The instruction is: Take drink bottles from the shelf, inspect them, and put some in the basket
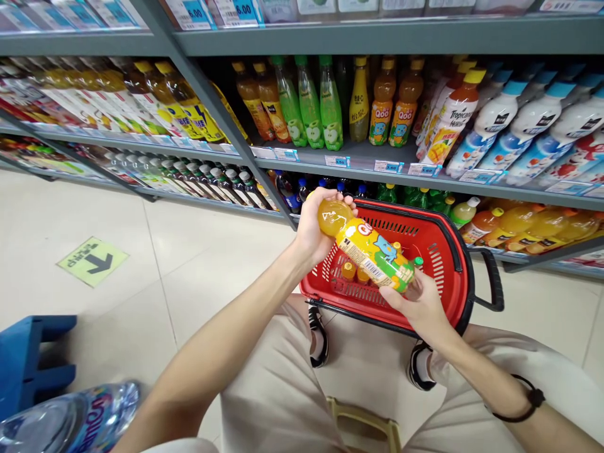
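Both hands hold one orange Qoo juice bottle [372, 253] lying tilted above a red shopping basket [448, 264]. My left hand [315, 229] wraps round the bottle's rounded bottom end at the upper left. My right hand [419, 305] grips the lower end near the green cap. Inside the basket stand a few more small orange bottles [352, 272], partly hidden by the held one. The basket rests on the floor in front of my feet.
Shelves of drinks [387, 107] run across the back, with price tags along their edges. A blue plastic crate [28, 358] and a clear water bottle [70, 421] are at the lower left. A green arrow sticker [92, 260] marks the tiled floor. A stool edge [363, 418] shows below.
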### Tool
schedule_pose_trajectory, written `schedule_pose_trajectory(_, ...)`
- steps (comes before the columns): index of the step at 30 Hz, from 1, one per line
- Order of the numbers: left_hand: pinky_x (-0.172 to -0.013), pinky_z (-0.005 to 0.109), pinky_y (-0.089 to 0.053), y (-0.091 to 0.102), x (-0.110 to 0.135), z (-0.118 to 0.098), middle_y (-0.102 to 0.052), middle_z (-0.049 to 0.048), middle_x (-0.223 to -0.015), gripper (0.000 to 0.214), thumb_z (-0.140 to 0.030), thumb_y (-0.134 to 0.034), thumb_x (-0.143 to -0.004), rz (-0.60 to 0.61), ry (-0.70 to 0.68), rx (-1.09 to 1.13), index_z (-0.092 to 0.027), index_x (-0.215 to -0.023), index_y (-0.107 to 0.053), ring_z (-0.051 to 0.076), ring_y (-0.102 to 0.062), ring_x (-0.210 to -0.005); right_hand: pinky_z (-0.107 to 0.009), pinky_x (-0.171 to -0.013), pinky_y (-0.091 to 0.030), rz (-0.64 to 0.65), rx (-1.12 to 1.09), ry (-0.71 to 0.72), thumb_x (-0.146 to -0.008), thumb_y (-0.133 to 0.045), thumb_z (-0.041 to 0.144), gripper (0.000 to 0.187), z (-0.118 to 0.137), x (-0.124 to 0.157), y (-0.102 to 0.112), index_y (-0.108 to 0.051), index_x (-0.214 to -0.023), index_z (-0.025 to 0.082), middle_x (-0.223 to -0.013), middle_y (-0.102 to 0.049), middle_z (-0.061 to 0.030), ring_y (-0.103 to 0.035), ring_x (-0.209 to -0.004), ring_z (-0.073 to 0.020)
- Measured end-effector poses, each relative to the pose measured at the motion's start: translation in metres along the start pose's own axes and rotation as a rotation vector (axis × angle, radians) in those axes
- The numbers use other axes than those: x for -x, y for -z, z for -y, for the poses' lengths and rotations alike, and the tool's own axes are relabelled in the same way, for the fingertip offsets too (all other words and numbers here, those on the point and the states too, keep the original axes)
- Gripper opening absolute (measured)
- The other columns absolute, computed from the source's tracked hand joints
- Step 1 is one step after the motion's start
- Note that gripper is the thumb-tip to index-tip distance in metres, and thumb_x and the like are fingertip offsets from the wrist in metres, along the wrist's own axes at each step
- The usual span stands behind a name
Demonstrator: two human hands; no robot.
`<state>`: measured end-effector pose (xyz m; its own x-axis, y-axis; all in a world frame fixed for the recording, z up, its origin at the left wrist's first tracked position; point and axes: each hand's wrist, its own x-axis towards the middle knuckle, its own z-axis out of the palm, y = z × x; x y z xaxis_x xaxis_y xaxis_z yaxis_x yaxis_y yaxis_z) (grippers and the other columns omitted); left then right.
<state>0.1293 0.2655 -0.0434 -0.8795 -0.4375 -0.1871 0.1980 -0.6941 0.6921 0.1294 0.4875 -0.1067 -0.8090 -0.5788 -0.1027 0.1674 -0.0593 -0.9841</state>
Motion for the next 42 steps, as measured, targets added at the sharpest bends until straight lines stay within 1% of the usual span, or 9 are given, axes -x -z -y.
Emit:
schedule_pose_trajectory(3,-0.079,0.03,-0.057,0.001,0.0,0.0,-0.066,0.0015,-0.075,0.017,-0.029,-0.071,-0.074,0.007,-0.009,-0.012,-0.016,-0.072,-0.06,0.014,-0.066,-0.071,-0.032,-0.07,-0.06,-0.01,0.052,0.031,-0.076,-0.091,0.038,0.048,-0.004,0.003,0.0,-0.069,-0.115,0.02,-0.111,-0.076,-0.0101,-0.071,-0.091,-0.0234)
schedule_pose_trajectory(10,-0.08,0.031,-0.057,-0.001,-0.001,-0.001,-0.066,0.0022,-0.074,0.016,-0.03,-0.069,-0.074,-0.003,-0.022,-0.025,-0.018,-0.071,-0.058,0.015,-0.066,-0.07,-0.041,-0.079,-0.065,-0.1,0.118,0.113,-0.07,-0.095,0.03,0.068,-0.013,0.002,0.004,-0.063,-0.129,0.024,-0.126,-0.071,-0.0107,-0.069,-0.11,-0.0308)
schedule_pose_trajectory(18,-0.08,0.03,-0.057,-0.002,0.001,-0.001,-0.066,0.0025,-0.074,0.016,-0.031,-0.069,-0.074,0.005,-0.037,-0.05,-0.017,-0.07,-0.061,0.015,-0.066,-0.071,-0.043,-0.083,-0.063,-0.157,0.368,0.202,-0.076,-0.091,0.035,0.071,-0.01,0.001,0.007,-0.058,-0.139,0.028,-0.139,-0.063,-0.0117,-0.069,-0.108,-0.03)
schedule_pose_trajectory(24,-0.082,0.031,-0.057,-0.002,0.002,-0.004,-0.069,0.0035,-0.078,0.018,-0.031,-0.071,-0.076,0.022,-0.058,-0.048,-0.017,-0.069,-0.062,0.016,-0.068,-0.074,-0.031,-0.065,-0.058,-0.038,0.028,0.001,-0.07,-0.095,0.039,0.06,-0.002,-0.006,0.006,-0.058,-0.114,0.022,-0.109,-0.073,-0.0089,-0.07,-0.084,-0.0207)
schedule_pose_trajectory(27,-0.084,0.032,-0.057,-0.002,0.002,-0.005,-0.07,0.0036,-0.079,0.019,-0.034,-0.07,-0.077,0.03,-0.053,-0.027,-0.017,-0.07,-0.064,0.017,-0.069,-0.078,-0.025,-0.049,-0.044,0.08,-0.094,-0.161,-0.073,-0.091,0.052,0.056,0.007,-0.007,0.006,-0.06,-0.105,0.018,-0.079,-0.071,-0.0043,-0.058,-0.059,-0.0146)
schedule_pose_trajectory(30,-0.083,0.032,-0.057,-0.003,0.003,-0.004,-0.069,0.0037,-0.079,0.019,-0.034,-0.071,-0.077,0.042,-0.041,-0.007,-0.017,-0.072,-0.065,0.017,-0.068,-0.078,-0.025,-0.047,-0.037,0.266,-0.259,-0.337,-0.089,-0.064,0.073,0.06,0.013,-0.006,0.006,-0.067,-0.098,0.014,-0.053,-0.053,0.0011,-0.047,-0.049,-0.0136)
schedule_pose_trajectory(33,-0.08,0.03,-0.056,-0.004,0.004,-0.003,-0.067,0.0024,-0.076,0.017,-0.031,-0.071,-0.078,0.037,-0.046,-0.009,-0.017,-0.071,-0.063,0.015,-0.067,-0.074,-0.026,-0.046,-0.035,0.373,-0.4,-0.454,-0.094,-0.042,0.082,0.076,0.013,-0.006,0.003,-0.071,-0.085,0.012,-0.045,-0.038,0.0031,-0.042,-0.047,-0.0145)
schedule_pose_trajectory(38,-0.078,0.029,-0.056,-0.004,0.002,0.0,-0.062,-0.0016,-0.07,0.021,-0.025,-0.074,-0.077,0.018,-0.024,-0.011,-0.018,-0.067,-0.057,0.013,-0.065,-0.069,-0.025,-0.047,-0.039,0.14,-0.364,-0.259,-0.091,-0.064,0.069,0.053,0.004,-0.006,-0.002,-0.07,-0.112,0.02,-0.082,-0.066,-0.0061,-0.056,-0.071,-0.0194)
schedule_pose_trajectory(42,-0.076,0.029,-0.055,-0.004,0.0,0.0,-0.062,-0.0017,-0.07,0.021,-0.023,-0.074,-0.075,-0.002,-0.004,0.011,-0.017,-0.067,-0.057,0.013,-0.064,-0.068,-0.024,-0.05,-0.044,0.078,-0.174,-0.106,-0.084,-0.082,0.053,0.061,0.001,-0.004,0.001,-0.063,-0.132,0.02,-0.112,-0.071,-0.0103,-0.062,-0.084,-0.0199)
